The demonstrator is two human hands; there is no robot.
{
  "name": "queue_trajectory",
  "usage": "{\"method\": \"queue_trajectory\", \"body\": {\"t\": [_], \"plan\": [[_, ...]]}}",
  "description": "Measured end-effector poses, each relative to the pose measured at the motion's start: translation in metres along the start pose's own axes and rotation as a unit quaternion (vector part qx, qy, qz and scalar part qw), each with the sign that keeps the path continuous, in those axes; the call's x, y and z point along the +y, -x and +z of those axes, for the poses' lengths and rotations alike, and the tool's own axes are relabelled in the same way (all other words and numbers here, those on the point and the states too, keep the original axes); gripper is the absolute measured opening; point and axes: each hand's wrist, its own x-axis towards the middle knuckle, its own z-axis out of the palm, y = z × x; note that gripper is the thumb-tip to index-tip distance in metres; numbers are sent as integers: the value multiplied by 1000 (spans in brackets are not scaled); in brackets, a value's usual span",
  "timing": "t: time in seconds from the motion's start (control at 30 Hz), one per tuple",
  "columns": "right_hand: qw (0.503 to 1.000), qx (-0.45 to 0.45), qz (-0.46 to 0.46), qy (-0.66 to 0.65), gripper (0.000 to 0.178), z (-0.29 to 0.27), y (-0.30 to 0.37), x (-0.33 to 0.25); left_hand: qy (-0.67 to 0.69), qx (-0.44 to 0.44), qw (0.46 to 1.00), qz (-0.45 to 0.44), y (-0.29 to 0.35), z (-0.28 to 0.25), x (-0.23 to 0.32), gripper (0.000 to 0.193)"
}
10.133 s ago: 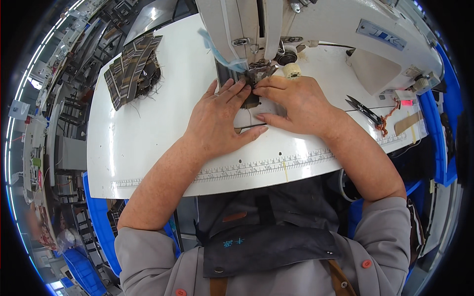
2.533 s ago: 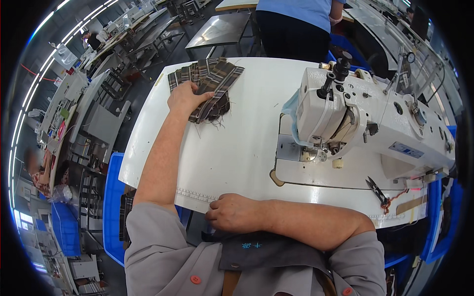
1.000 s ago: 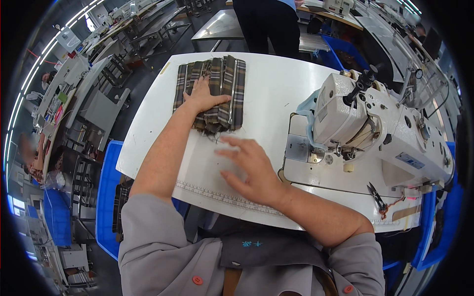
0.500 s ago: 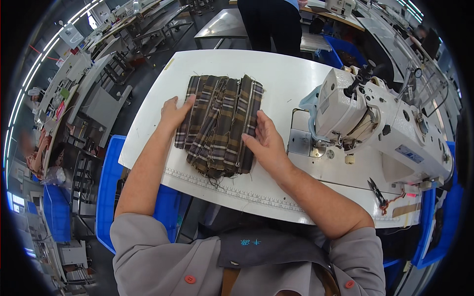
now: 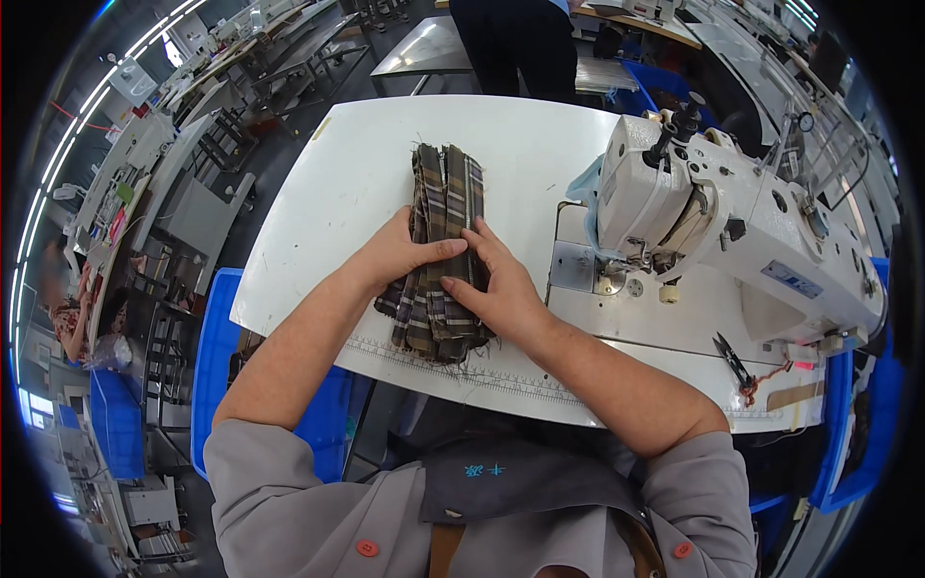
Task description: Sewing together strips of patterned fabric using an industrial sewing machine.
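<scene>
A bundle of brown, black and white plaid fabric pieces (image 5: 449, 188) lies on the white table, its strips squeezed close together and loose threads fraying at both ends. My left hand (image 5: 400, 255) grips the bundle's left side, thumb laid across the top. On the right side my right hand (image 5: 504, 291) holds it, with thumb and fingertips on the upper strips. The two hands nearly meet over the middle, hiding part of the cloth.
A white sewing machine (image 5: 713, 207) stands right of the fabric. Thread snips (image 5: 734, 360) with an orange cord lie near the table's right front. A printed ruler strip (image 5: 520, 383) runs along the front edge. Blue bins (image 5: 220, 356) flank the table; a person (image 5: 515, 43) stands beyond it.
Both hands have moved inward, closing on the plaid pieces. The wide spread of strips has been pushed together into a narrower bundle, slightly further right.
</scene>
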Motion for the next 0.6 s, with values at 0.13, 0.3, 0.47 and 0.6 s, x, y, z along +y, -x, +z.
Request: {"method": "queue_trajectory", "body": {"t": [0.13, 0.3, 0.47, 0.6], "plan": [[999, 2, -12, 33, 76, 1, 2, -6, 79, -7, 997, 10, 1, 1, -10, 69], [1000, 6, -11, -11, 73, 6, 4, 1, 122, 17, 992, 4, 2, 2, -23, 72], [997, 12, -33, -68, 73, 1, -1, 2, 171, 64, 982, 45, 13, 5, -20, 77], [973, 99, -156, 139, 92, -8, 0, -30, 202, 87, 965, 140, 25, 18, 0, 83]]}}
